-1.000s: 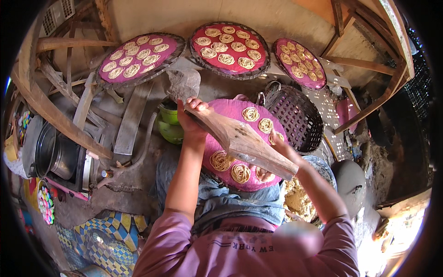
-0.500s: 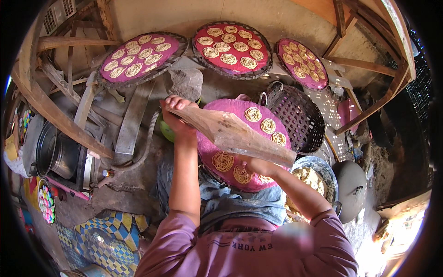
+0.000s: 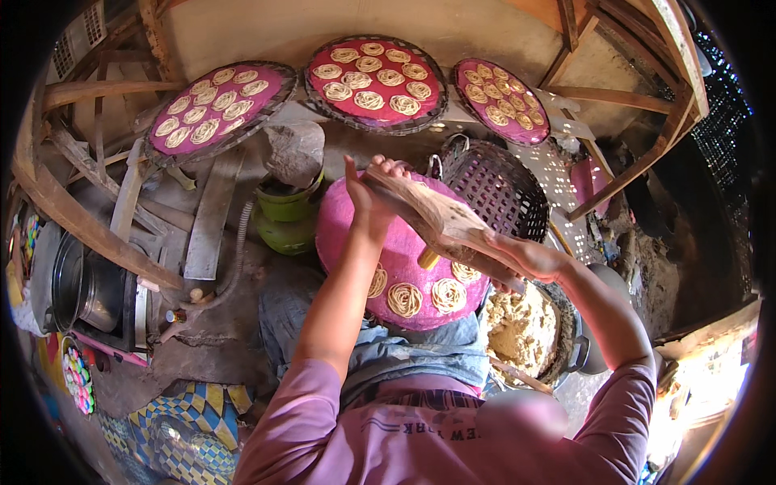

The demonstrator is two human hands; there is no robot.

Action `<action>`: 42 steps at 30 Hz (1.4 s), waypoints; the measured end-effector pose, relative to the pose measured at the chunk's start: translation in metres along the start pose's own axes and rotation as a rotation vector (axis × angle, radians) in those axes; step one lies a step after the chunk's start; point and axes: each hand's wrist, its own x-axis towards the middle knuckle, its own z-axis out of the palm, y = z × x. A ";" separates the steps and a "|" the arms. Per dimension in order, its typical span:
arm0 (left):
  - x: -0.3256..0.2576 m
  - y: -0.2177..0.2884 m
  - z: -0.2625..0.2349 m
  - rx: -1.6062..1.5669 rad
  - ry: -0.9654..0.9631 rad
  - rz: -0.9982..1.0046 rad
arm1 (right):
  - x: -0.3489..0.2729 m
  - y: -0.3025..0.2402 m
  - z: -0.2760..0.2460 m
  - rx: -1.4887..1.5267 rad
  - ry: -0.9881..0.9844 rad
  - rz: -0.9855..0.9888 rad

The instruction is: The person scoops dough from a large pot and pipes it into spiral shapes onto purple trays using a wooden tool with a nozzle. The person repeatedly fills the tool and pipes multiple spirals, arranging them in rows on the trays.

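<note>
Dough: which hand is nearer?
Right. In view, the right hand is just above the dough, on the lower end of the board; the left hand is farther off, up and left, at its upper end.

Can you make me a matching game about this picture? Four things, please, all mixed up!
Things
1. wooden tool
2. pale dough
3. cloth on the middle back tray
4. woven basket

Clues
A. red
B. inside the round pot
C. dark, with lots of holes
D. between the left hand and the right hand

Pairs: 1-D, 2-B, 3-A, 4-C
</note>
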 end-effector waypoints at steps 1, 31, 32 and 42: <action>0.000 -0.002 -0.010 -0.014 0.090 0.020 | 0.002 0.001 0.005 0.017 0.044 0.070; -0.017 -0.002 -0.072 -0.251 -0.038 -0.012 | 0.080 0.084 0.038 1.110 -0.267 -0.430; -0.018 -0.003 -0.074 -0.270 -0.038 0.029 | 0.084 0.090 0.036 1.074 -0.284 -0.441; 0.015 0.030 -0.028 -0.115 -0.228 0.010 | 0.092 0.068 0.020 -0.093 0.401 -0.532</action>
